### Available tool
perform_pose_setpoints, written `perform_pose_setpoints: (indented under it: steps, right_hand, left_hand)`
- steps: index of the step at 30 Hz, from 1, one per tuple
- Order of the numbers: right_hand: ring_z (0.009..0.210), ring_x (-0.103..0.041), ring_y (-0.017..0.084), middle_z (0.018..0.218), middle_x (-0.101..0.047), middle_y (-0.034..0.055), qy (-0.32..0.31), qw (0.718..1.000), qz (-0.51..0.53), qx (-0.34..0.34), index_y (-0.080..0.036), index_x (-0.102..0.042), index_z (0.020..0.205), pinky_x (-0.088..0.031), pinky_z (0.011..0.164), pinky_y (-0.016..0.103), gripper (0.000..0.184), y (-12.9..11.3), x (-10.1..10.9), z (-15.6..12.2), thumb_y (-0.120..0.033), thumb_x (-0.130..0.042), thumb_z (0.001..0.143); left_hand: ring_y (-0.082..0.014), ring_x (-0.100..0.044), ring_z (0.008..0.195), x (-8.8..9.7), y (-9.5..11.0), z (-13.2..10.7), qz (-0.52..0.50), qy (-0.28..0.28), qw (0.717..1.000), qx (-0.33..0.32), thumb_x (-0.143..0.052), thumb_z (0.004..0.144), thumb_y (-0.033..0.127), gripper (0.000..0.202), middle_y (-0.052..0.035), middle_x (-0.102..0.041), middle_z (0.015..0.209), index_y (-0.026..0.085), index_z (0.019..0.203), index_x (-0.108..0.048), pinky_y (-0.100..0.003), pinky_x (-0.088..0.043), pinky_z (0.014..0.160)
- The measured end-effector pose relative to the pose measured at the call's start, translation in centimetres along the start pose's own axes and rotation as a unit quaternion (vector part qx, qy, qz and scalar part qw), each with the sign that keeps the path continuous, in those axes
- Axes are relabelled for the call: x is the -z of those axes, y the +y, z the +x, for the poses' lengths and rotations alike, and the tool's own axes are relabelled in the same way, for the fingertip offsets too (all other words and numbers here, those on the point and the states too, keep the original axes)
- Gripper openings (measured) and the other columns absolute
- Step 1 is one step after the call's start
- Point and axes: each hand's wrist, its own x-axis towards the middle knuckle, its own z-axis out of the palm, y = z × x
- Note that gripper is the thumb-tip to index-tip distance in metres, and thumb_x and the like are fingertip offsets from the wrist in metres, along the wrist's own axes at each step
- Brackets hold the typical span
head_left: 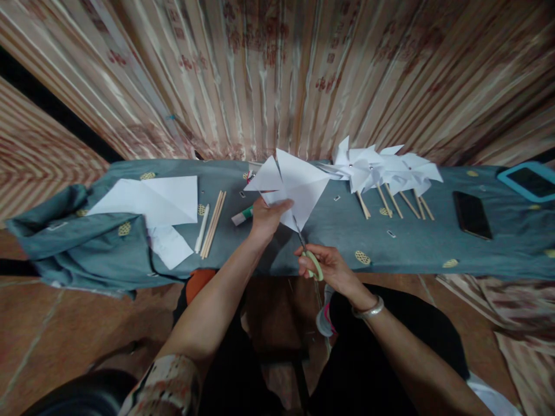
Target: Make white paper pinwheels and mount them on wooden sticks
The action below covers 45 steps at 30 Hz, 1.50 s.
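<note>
My left hand (267,218) pinches a white square of paper (289,185) and holds it up over the cloth-covered bench (347,231). The sheet is partly cut from its corners. My right hand (326,267) grips scissors (307,252) with pale green handles; the blades point up into the lower edge of the paper. A silver bangle sits on my right wrist.
Several finished white paper pinwheels (381,170) on wooden sticks lie to the right. Loose white sheets (154,202), wooden sticks (214,222) and a glue stick (241,216) lie to the left. A black phone (472,215) and a blue-cased tablet (529,181) rest at far right. Curtains hang behind.
</note>
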Motion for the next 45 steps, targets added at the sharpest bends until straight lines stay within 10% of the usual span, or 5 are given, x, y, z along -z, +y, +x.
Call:
perform_pose_setpoints:
  steps: [45]
  right_hand:
    - [0.048,-0.056,0.008,0.057,-0.063,-0.0032,0.023,1.000,-0.003,0.021,-0.019,-0.066,0.079,-0.046,0.047,0.021,0.043,0.38,0.15,0.32,-0.059,-0.078,0.068]
  left_hand:
    - [-0.0139,-0.057,0.061,0.39,-0.65,-0.55,0.054,0.005,0.998,0.033,-0.075,0.053,0.021,0.018,0.0007,-0.066,0.067,0.017,0.068,-0.066,-0.027,-0.047,0.064]
